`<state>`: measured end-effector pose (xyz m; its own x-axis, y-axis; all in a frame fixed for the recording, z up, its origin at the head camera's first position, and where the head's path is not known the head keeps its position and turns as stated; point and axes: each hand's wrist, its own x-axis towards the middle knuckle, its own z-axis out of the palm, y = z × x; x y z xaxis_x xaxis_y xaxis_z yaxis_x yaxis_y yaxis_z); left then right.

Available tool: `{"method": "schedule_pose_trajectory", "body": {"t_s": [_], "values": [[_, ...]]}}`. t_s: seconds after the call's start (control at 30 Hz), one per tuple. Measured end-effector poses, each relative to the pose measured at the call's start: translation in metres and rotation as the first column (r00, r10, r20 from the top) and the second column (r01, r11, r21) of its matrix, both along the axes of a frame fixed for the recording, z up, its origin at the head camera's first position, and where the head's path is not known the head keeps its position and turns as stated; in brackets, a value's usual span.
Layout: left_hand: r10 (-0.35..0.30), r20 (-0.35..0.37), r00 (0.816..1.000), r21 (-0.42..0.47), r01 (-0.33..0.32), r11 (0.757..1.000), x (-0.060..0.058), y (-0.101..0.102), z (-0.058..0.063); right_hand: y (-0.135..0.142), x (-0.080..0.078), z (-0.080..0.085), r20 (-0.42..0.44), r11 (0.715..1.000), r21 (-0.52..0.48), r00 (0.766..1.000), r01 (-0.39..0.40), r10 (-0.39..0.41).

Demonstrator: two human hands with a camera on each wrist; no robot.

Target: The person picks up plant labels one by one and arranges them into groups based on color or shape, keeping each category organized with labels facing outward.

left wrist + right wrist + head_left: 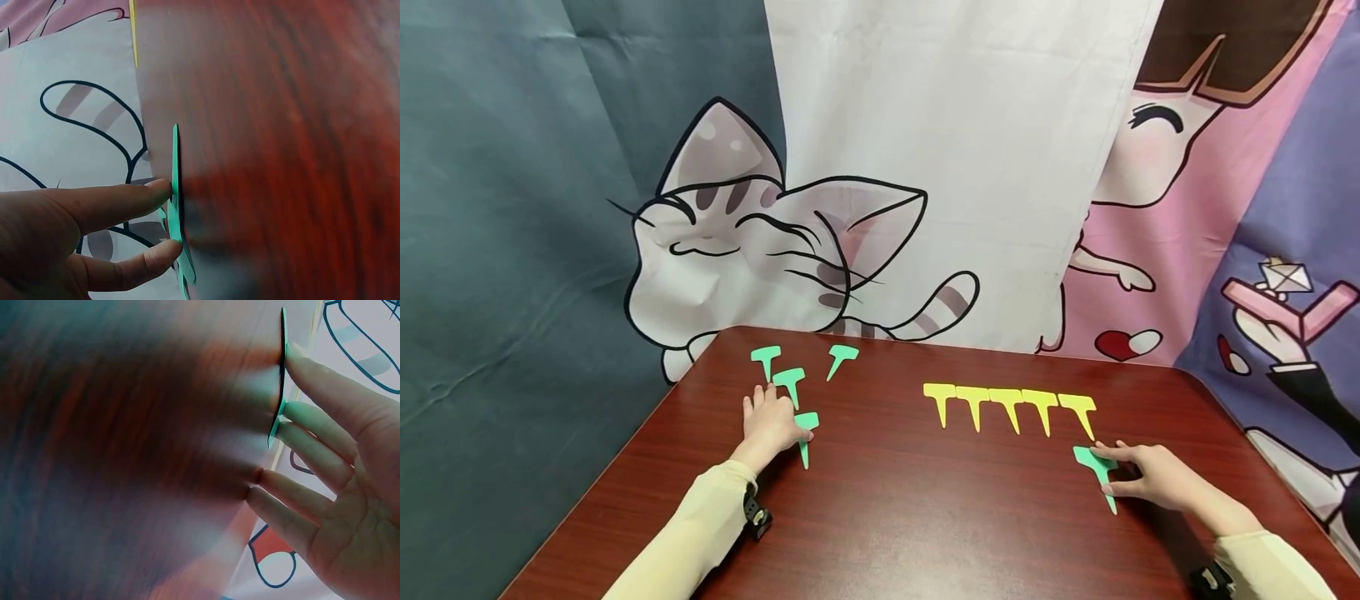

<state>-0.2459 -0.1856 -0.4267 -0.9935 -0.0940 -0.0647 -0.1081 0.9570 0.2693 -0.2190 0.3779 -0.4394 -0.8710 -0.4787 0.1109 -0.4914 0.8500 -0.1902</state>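
Observation:
My left hand [769,423] reaches over the left side of the table, its thumb on a green T-shaped plant label [805,458]. In the left wrist view two extended fingertips [161,190] touch the upper face of that label [175,156]. Two more green labels, one nearer [792,385] and one farther [767,358], lie just past this hand's fingers. At the right my other hand [1157,477] touches another green label [1103,471], thumb by its stem and fingers at its head. The right wrist view shows these fairly straight fingers [319,434] against the label [282,369], seen edge-on.
Several yellow T-shaped labels [1010,400] lie in a row across the table's [910,508] back right. Another green label [842,357] lies near the back edge. Behind the table hangs a printed cloth [1000,167] with a cartoon cat. Both wrists wear black straps [756,515].

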Motion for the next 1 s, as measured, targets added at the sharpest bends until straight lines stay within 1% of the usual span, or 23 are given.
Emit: {"method": "schedule_pose_trajectory", "body": {"t_s": [0.3,0.43,0.63,0.87,1.0], "values": [[-0.003,-0.006,1.000,-0.040,0.003,0.999,-0.0004,-0.0003,0.0011,-0.0012,0.0018,0.0012,0.016,1.000,0.015,1.000,0.010,-0.010],[-0.002,-0.013,1.000,-0.043,0.002,0.999,-0.0014,-0.0008,0.0006,-0.0018,0.0022,0.0013,0.029,1.000,0.009,0.999,0.014,-0.015],[0.008,0.003,1.000,0.009,-0.008,1.000,-0.0010,-0.0017,0.0009,-0.0017,0.0028,0.0007,0.035,1.000,0.005,0.999,0.010,-0.010],[0.007,0.024,1.000,0.055,-0.008,0.998,-0.0009,-0.0065,0.0017,-0.0014,0.0027,-0.0001,-0.002,1.000,0.003,1.000,-0.001,0.001],[0.011,0.027,1.000,0.070,-0.012,0.997,0.0015,-0.0082,0.0035,-0.0013,0.0027,0.0016,0.018,1.000,0.002,1.000,0.003,-0.003]]}}
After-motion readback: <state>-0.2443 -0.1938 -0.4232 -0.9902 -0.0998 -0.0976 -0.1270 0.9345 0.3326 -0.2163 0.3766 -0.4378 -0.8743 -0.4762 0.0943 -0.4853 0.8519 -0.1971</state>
